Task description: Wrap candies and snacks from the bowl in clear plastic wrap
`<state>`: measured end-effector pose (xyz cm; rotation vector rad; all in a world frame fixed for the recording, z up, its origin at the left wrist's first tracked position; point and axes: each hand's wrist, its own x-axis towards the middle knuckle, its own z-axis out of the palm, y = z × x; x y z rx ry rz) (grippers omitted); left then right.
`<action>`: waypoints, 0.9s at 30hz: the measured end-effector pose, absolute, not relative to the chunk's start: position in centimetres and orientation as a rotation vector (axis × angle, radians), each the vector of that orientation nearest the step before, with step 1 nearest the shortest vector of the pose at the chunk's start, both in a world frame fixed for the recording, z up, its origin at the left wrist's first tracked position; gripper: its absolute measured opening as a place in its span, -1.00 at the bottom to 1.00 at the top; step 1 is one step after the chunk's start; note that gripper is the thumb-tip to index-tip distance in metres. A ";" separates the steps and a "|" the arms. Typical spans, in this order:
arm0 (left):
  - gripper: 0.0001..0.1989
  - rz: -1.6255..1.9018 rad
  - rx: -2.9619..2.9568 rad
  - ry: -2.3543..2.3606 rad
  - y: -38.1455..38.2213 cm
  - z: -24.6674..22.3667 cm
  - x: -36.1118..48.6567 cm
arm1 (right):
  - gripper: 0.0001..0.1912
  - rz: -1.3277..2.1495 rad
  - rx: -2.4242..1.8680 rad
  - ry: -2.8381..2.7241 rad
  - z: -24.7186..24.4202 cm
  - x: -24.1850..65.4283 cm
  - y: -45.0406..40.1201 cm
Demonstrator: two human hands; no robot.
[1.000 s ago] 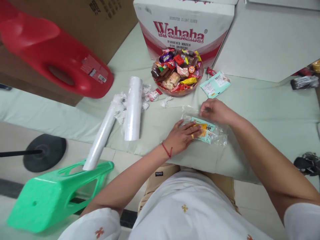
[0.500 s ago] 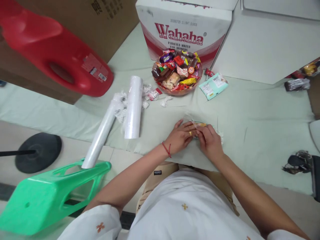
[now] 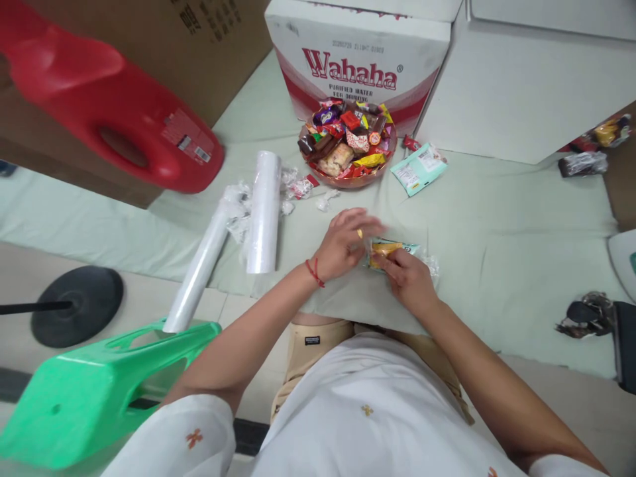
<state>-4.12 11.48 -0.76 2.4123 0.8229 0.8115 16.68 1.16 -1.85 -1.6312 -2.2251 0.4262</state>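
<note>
While the right hand point(image 3: 411, 279) is pinching the packet point(image 3: 389, 247) over the cloth point(image 3: 497, 245), the left hand point(image 3: 342, 246) is hovering alongside, fingers apart; the packet, likely light, soft, slippery, is needing edge grips.

Left forearm point(image 3: 263, 328) and right forearm point(image 3: 489, 371) slant inward, converging before the torso. Left hand point(image 3: 345, 242): back uppermost, reaching slightly farther from the body than the right; leading fingers point(image 3: 360, 217) extended toward the person's right, tips blurred, the others more bent. Left wrist point(image 3: 322, 266) roughly in line with its forearm. Right hand point(image 3: 407, 275): thumb and fingers drawn together in a pinch, directed to the person's left. Right wrist point(image 3: 431, 306) nearly straight. Hands just beside each other; from where I stand, contact between them cannot be judged.
</note>
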 end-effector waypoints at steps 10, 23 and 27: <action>-0.70 0.626 2.682 0.734 10.7 -2.3 -10.1 | -0.53 0.534 -1.600 -2.236 -1.1 17.3 2.2; -0.55 0.790 2.321 0.483 8.0 -2.7 -0.8 | -0.59 0.401 -1.448 -2.298 -1.9 17.8 -0.7; -0.54 0.740 2.369 0.503 8.5 -4.9 -1.3 | -0.55 0.541 -1.365 -2.211 -0.3 21.9 -3.2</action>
